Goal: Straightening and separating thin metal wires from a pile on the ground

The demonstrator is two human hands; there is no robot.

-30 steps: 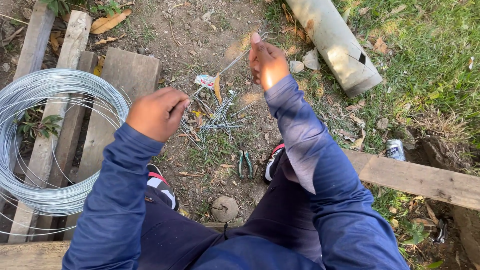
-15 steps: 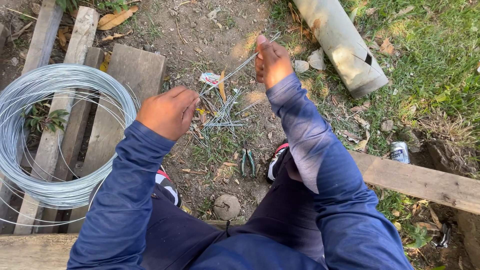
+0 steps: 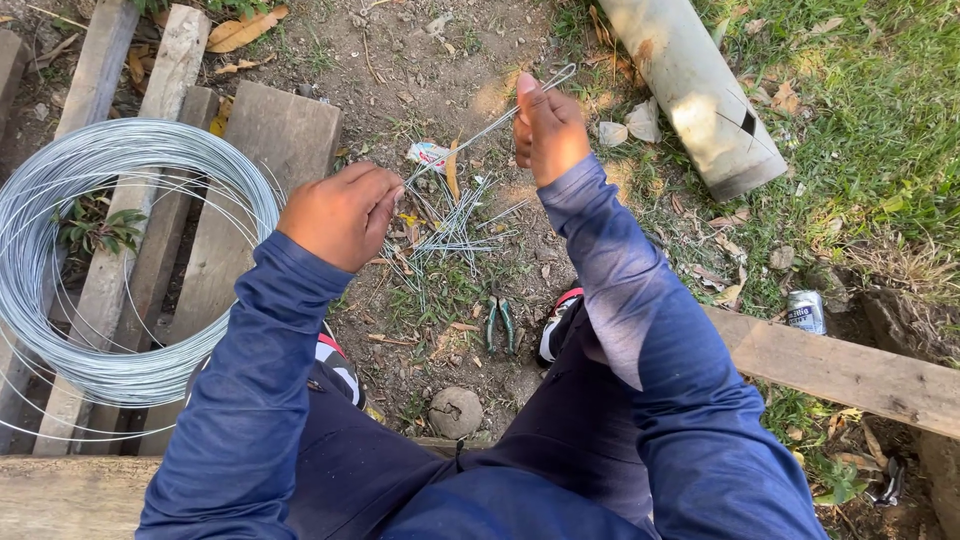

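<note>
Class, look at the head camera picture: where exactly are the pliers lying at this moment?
The pliers lie on the dirt between the person's shoes, below the pile of cut wire pieces and above a round stone; neither hand touches them.

Small crumpled plastic wrapper, white w/ red and blue print (image 3: 428, 153): lies flat on bare dirt near top centre, just left of a dry yellow leaf, above the heap of cut wire bits. Crushed silver metal drink can w/ dark label band (image 3: 806, 311): on its side at grass edge, right side, just above the weathered grey wooden plank (image 3: 850, 372), close to but prob. not touching it. Label text too small to tell. No signs, no screens in view.
</note>
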